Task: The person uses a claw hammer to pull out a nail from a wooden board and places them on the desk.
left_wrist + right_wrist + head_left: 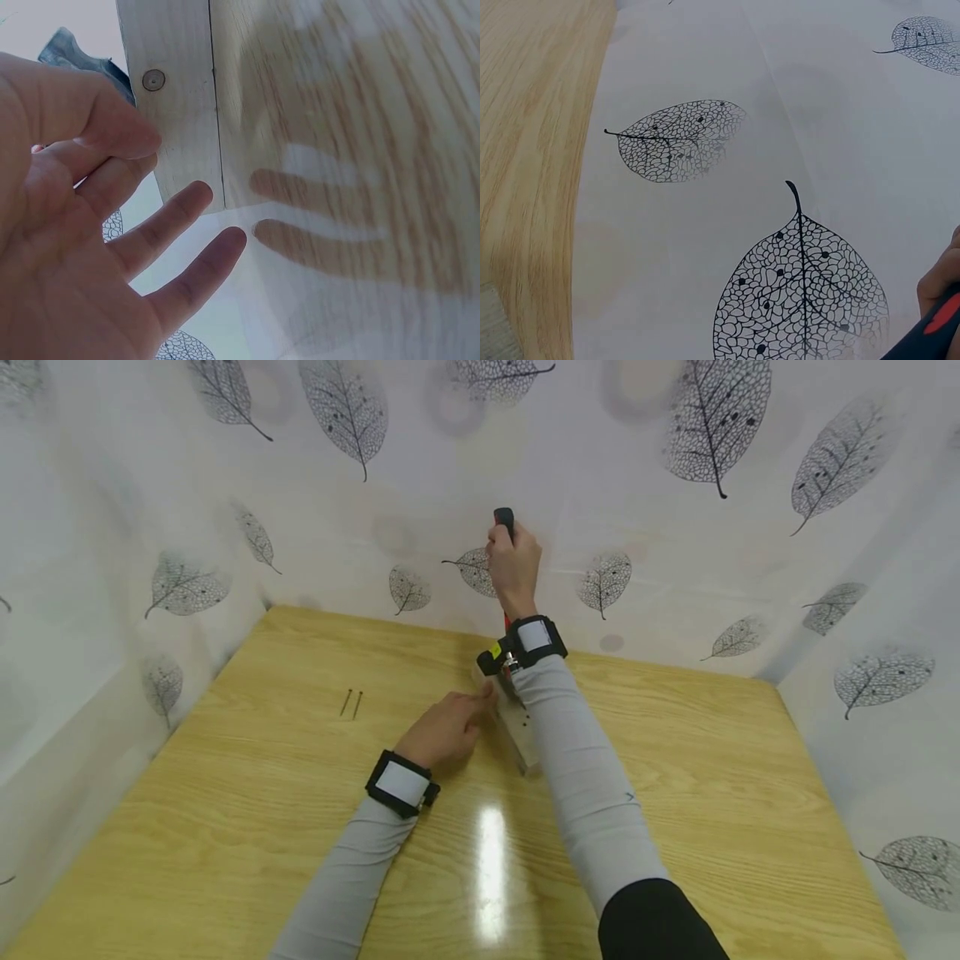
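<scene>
My right hand (515, 564) grips the black-and-red handle of a hammer (504, 517), raised beyond the far table edge. Its dark metal head shows partly beside a pale wooden block (517, 731); the right forearm hides much of both. In the left wrist view, a curved metal part of the hammer (71, 54) shows behind the thumb. My left hand (442, 727) holds the block's far part by its edge with thumb and forefinger, the other fingers spread. Small dark spots mark the block's top. Any nail under the hammer head is hidden.
Two nails (357, 704) lie side by side on the wooden table (262, 793), left of the left hand. A leaf-patterned white curtain (420, 518) hangs close behind the far edge and along both sides.
</scene>
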The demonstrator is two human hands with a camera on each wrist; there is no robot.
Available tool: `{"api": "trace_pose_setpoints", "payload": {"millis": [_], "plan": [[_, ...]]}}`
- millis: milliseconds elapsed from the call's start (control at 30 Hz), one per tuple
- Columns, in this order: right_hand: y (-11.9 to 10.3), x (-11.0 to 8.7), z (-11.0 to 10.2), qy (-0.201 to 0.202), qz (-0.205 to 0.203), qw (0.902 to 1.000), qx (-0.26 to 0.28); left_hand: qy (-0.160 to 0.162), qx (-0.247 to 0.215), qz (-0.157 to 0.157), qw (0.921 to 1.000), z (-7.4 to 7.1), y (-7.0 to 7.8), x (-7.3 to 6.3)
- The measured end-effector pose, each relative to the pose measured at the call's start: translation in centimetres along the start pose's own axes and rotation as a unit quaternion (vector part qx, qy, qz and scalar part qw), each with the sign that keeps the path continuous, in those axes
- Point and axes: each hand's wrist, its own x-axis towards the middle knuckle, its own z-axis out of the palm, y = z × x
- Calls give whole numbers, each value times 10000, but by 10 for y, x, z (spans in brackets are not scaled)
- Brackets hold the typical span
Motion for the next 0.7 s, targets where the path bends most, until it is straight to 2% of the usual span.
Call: {"api": "trace_pose_setpoints", "payload": {"millis": [200, 300, 533, 700], "plan": [[-1, 0, -3, 99, -187, 9995, 244, 77, -7, 228, 9997, 4, 1, 2], [-3, -2, -4, 95, -220, 9992, 333, 81, -43, 229, 9997, 6, 1, 3], [-9, -10, -11, 273, -489, 9975, 435, 79, 28, -124, 9999, 6, 5, 2], [-16, -26, -22, 489, -895, 9895, 1021, 187, 23, -393, 9990, 4, 5, -2]]}}
